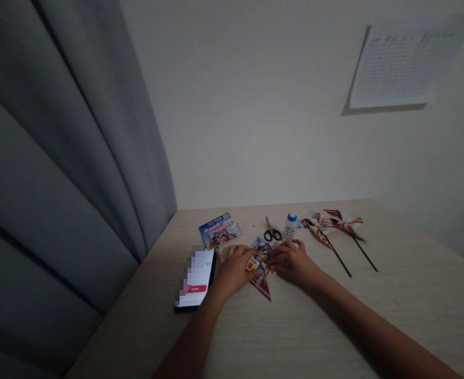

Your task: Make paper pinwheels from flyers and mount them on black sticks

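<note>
Broad pale table (pixel 295 339), and the printed paper (pixel 262 251) lay right in front of me!
Off to the right were two paper pinwheels (pixel 322 223), dark sticks slanting my way; my left hand (pixel 236 267) lay fingers-apart across the paper's left side, while my right hand (pixel 294 263) curled in at the opposite edge (whether it pinched anything, I couldn't tell). Beside my left sat the phone (pixel 203 266), screen lit, with a colourful leaflet (pixel 220 230) behind; between both hands, the paper poked one point towards me; beyond it stretched black-handled scissors (pixel 272 233) and an upright blue-capped bottle (pixel 291 227).
</note>
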A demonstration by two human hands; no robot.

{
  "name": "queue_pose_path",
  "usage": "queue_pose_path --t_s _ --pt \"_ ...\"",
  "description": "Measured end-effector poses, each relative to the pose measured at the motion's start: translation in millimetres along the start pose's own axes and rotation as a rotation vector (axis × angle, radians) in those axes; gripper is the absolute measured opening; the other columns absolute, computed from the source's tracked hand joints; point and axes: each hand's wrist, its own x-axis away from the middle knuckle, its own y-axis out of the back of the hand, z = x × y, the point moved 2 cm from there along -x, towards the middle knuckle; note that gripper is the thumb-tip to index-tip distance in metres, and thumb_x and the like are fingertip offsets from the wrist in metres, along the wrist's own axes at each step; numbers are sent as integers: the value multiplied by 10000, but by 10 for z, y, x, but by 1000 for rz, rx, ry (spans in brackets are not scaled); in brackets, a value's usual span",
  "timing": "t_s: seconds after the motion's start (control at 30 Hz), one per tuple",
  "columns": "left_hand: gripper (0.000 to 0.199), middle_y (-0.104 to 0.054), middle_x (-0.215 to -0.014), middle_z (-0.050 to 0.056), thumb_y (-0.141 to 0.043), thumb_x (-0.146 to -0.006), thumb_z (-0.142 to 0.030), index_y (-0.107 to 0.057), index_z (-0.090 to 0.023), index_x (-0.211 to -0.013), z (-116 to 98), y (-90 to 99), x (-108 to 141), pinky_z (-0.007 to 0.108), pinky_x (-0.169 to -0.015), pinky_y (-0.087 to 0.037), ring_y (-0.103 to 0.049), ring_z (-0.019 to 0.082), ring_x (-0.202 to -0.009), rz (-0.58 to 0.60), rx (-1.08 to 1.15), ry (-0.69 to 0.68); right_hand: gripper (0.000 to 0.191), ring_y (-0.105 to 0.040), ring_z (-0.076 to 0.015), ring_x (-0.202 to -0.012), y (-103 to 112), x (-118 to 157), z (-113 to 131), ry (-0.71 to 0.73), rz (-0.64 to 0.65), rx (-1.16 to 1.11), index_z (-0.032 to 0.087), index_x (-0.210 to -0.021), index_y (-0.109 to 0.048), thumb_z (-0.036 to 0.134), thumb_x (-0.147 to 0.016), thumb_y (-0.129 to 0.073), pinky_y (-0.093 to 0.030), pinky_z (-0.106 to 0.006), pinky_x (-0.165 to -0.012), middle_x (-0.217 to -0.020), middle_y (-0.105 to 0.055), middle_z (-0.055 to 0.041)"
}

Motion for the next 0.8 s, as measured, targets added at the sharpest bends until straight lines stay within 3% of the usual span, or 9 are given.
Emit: queue_pose_path --t_s 0.1,0.23,0.37,0.5,0.67,0.8 --pt "484 -538 -1427 -8 -672 -832 -452 -558 -447 -1303 45 11 2 750 -1118 18 -333 335 -1394 31 11 -32 248 -566 -250 -1046 76 6 -39 3 -161 -21 331 -1036 -751 457 -951 -555 -258 -502 -1033 -1015 -728 -44" --pt "495 -504 -1473 -33 -678 -833 -397 -550 -460 -1307 100 30 -15 712 -1140 -1 -262 337 -1442 88 40 -34 278 -562 -249 -977 241 72 -216 -119 -509 75 247 -954 -746 392 -966 -509 -329 -436 -954 -910 -672 -68" --pt "438 -528 -1420 4 -713 -801 -400 -624 -412 -1229 112 70 -34 657 -1163 -62 -349 315 -1385 41 33 -3 259 -523 -280 -1005 361 154 -462 -237 -717 227 258 -1050 -744 363 -924 -543 -354 -463 -934 -975 -591 -86" --pt "360 -590 -1343 17 -706 -810 -374 -671 -370 -1168 112 80 -42 637 -1172 -65 -393 306 -1351 33 51 11 265 -503 -288 -1114 355 139 -638 -83 -682 217 304 -1107 -746 297 -898 -583 -395 -485 -967 -1177 -543 -97" --pt "469 -602 -1383 -24 -681 -819 -225 -622 -416 -1243 99 64 -51 694 -1147 32 -298 315 -1438 38 106 0 326 -470 -308 -1219 231 72 -713 39 -530 263 333 -1182 -717 229 -926 -543 -394 -536 -1022 -1309 -522 -104" --pt "352 -654 -1305 14 -611 -846 -187 -690 -339 -1154 52 64 -76 599 -1197 -84 -436 270 -1347 -45 151 -41 384 -466 -312 -1223 158 47 -756 18 -522 277 335 -1248 -682 190 -931 -521 -416 -542 -1011 -1298 -531 -117"
